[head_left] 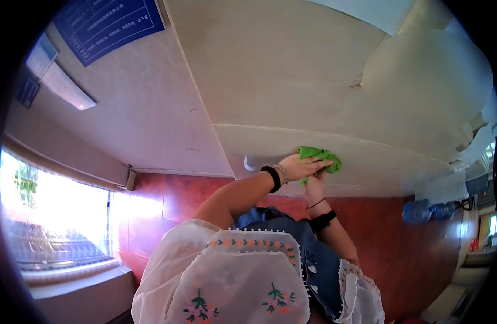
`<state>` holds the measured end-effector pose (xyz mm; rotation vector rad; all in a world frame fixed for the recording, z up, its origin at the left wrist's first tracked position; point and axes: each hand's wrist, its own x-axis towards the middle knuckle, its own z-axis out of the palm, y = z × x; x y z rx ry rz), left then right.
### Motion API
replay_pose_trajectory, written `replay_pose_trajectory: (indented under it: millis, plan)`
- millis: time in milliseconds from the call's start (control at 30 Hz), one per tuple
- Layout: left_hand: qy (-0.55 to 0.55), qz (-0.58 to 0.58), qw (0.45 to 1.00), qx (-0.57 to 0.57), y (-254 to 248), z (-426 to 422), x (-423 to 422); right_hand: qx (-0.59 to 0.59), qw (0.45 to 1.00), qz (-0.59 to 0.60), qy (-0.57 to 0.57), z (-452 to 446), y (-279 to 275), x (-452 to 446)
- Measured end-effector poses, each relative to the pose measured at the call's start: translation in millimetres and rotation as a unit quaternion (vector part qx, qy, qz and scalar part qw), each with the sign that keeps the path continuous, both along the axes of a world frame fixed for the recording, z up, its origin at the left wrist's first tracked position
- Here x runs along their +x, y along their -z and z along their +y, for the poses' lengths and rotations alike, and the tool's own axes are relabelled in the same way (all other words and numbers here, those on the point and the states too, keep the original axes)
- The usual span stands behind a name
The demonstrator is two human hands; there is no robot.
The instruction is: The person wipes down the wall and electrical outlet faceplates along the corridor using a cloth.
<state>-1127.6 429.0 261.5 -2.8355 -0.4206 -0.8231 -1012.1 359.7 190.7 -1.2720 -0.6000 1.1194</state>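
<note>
A bunched green cloth (329, 159) lies against the lower part of the beige wall (291, 135). My left hand (298, 166) reaches across from the left, its fingers closed over the cloth. Just below it, my right hand (315, 186) grips the cloth's lower edge, with its fingers partly hidden behind the left hand and the fabric. Both hands touch each other or nearly so. Dark bands circle both wrists.
A small white fitting (249, 163) is on the wall left of my hands. Blue water jugs (416, 211) stand on the red tiled floor (389, 243) at right. A bright window (54, 210) is at left, a blue sign (110, 27) above.
</note>
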Motion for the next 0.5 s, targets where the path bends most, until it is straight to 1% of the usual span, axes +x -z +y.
replay_pose_trajectory:
  millis: [33, 67, 100, 133, 167, 200, 267, 300, 367, 400, 467, 500]
  plan:
    - [-0.005, -0.012, 1.000, -0.015, 3, 1, -16, -0.047, 0.998, 0.030, -0.030, -5, -14, -12]
    - [-0.009, -0.022, 0.999, -0.030, 6, 1, -33, -0.051, 0.998, 0.035, -0.018, -11, -28, -23]
    - [0.005, -0.018, 0.999, -0.033, 12, 2, -51, -0.050, 0.996, 0.069, -0.025, -15, -43, -33]
    - [-0.011, 0.005, 1.000, 0.013, 18, 5, -67, -0.046, 0.993, 0.103, -0.031, -16, -50, -38]
    - [-0.027, 0.026, 0.998, 0.059, 23, 8, -80, -0.082, 0.991, 0.101, -0.026, -13, -39, -40]
    - [-0.012, 0.029, 0.998, 0.058, 25, 10, -91, -0.082, 0.991, 0.106, -0.011, -10, -35, -43]
    - [-0.046, -0.014, 0.999, 0.017, 29, 7, -112, -0.124, 0.987, 0.064, -0.081, -5, -30, -53]
    - [-0.035, -0.008, 0.999, 0.014, 30, 7, -122, -0.126, 0.987, 0.072, -0.070, -3, -30, -64]
    - [-0.085, 0.028, 0.993, 0.079, 29, 7, -144, -0.217, 0.970, 0.051, -0.099, 2, -31, -86]
    - [-0.079, 0.037, 0.993, 0.079, 27, 6, -156, -0.216, 0.970, 0.061, -0.097, 4, -33, -94]
    - [-0.124, 0.033, 0.987, 0.099, 22, 4, -176, -0.280, 0.938, 0.096, -0.181, 7, -39, -106]
    - [-0.125, 0.038, 0.987, 0.092, 17, 4, -185, -0.279, 0.938, 0.104, -0.180, 12, -35, -110]
